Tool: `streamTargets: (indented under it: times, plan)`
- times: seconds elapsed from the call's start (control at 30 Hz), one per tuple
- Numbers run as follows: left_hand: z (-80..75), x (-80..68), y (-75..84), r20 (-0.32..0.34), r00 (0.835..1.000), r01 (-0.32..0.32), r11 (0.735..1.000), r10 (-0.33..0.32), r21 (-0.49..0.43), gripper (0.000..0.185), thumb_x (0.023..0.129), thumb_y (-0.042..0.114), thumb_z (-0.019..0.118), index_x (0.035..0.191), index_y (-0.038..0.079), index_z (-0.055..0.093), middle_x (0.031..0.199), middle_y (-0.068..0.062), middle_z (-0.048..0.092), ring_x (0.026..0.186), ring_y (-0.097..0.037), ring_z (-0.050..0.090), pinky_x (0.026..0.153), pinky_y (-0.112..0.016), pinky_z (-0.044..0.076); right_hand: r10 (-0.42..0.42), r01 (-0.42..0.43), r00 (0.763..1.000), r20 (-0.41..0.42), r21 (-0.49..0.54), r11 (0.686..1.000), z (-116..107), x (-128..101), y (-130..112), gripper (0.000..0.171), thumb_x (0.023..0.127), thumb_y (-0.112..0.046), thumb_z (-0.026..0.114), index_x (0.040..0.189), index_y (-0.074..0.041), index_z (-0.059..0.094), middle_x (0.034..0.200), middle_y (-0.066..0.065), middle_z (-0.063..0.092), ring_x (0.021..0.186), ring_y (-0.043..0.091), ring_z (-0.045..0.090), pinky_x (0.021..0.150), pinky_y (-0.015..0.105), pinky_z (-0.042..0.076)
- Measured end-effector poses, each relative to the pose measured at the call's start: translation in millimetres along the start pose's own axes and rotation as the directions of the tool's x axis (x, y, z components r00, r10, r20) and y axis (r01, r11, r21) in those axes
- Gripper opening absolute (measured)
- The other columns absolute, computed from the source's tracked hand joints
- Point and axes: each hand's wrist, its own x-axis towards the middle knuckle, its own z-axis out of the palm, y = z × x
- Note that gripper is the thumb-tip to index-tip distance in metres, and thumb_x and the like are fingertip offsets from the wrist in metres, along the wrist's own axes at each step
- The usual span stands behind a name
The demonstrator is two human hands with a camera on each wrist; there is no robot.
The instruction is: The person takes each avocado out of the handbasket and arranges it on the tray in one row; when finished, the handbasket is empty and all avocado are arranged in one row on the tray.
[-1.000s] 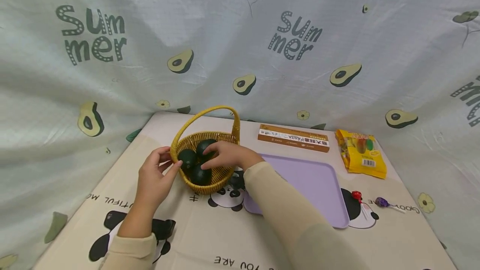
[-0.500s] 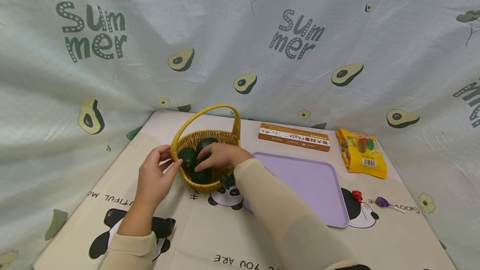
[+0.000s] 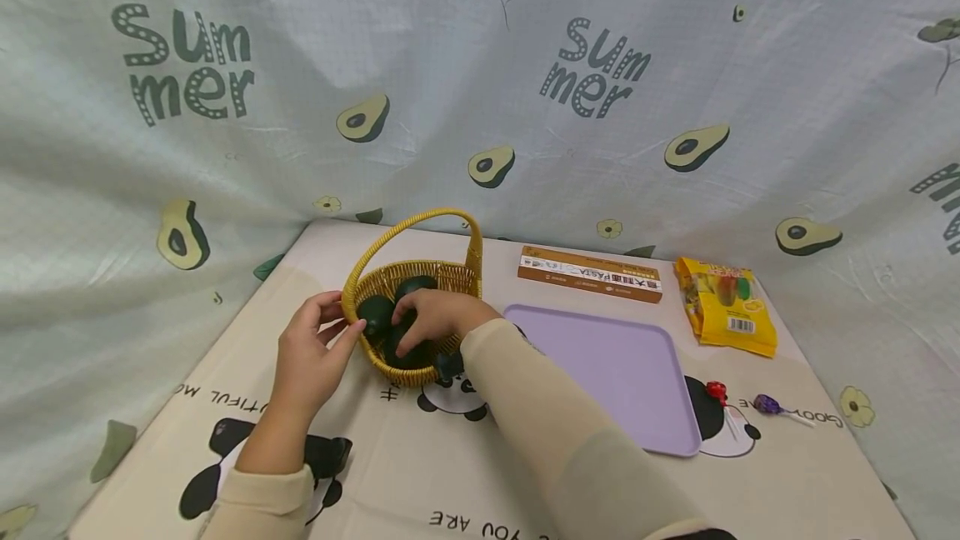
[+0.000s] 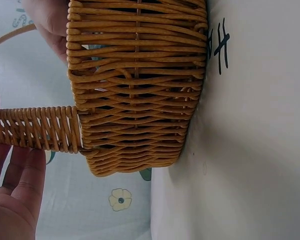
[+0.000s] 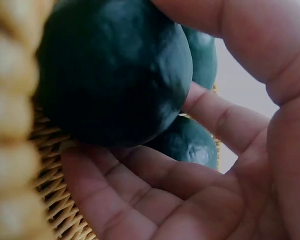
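A yellow wicker basket (image 3: 457, 275) with a tall arched handle stands at the left of the table, and three dark green avocados lie in it. My left hand (image 3: 313, 357) pinches the base of the handle (image 4: 37, 129) between thumb and fingers, outside the basket. Reaching in over the right rim, my right hand (image 3: 441, 313) grips the nearest avocado (image 5: 115, 75), fingers beneath it and thumb across its top. Beside that one sits a second avocado (image 3: 375, 312), close to the left hand's thumb. The third avocado (image 3: 415, 283) lies farther back, partly covered by my right hand.
Right of the basket lies a light purple tray (image 3: 607, 373), partly behind my right sleeve. Behind it is a brown pasta box (image 3: 588, 273). A yellow candy bag (image 3: 726, 307) rests at the back right, with a red lollipop (image 3: 716, 392) and a purple lollipop (image 3: 767, 404) nearer.
My right hand has moved a little left and deeper into the basket, and its fingers have closed round the nearest avocado. The left hand stays on the handle.
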Motion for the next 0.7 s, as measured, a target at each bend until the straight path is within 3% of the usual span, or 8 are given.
streamTargets:
  times: [0.3, 0.57, 0.7]
  plan:
    - [1.7, -1.0, 0.9, 0.006, 1.0, 0.01, 1.0, -0.01, 0.008, 0.047, 0.09, 0.001, 0.078, 0.132, 0.002, 0.056, 0.122, -0.015, 0.064, 0.112, -0.026, 0.068, 0.094, -0.038, 0.059, 0.034, -0.038, 0.996, 0.085, 0.047, 0.998, -4, -5, 2, 0.05, 0.078, -0.024, 0.087, 0.121, -0.037, 0.066, 0.133, -0.002, 0.052, 0.108, 0.021, 0.055, 0.079, 0.031, 0.059]
    - [1.8, -1.0, 2.1, -0.003, 1.0, 0.004, 1.0, -0.004, 0.002, 0.048, 0.089, 0.001, 0.078, 0.132, 0.001, 0.056, 0.119, -0.015, 0.065, 0.112, -0.027, 0.068, 0.094, -0.04, 0.059, 0.005, -0.004, 0.999, 0.04, -0.013, 1.0, -7, -9, 5, 0.051, 0.079, -0.018, 0.083, 0.124, -0.034, 0.065, 0.126, -0.001, 0.054, 0.096, 0.019, 0.057, 0.069, 0.028, 0.054]
    - [1.7, 0.0, 2.5, -0.01, 1.0, 0.001, 1.0, -0.001, -0.002, 0.047, 0.089, 0.0, 0.078, 0.131, -0.001, 0.057, 0.118, -0.015, 0.065, 0.111, -0.026, 0.068, 0.094, -0.041, 0.059, -0.025, 0.025, 1.0, 0.015, -0.02, 0.999, -12, -11, 6, 0.053, 0.08, -0.018, 0.083, 0.127, -0.033, 0.064, 0.13, -0.001, 0.056, 0.101, 0.019, 0.056, 0.076, 0.028, 0.053]
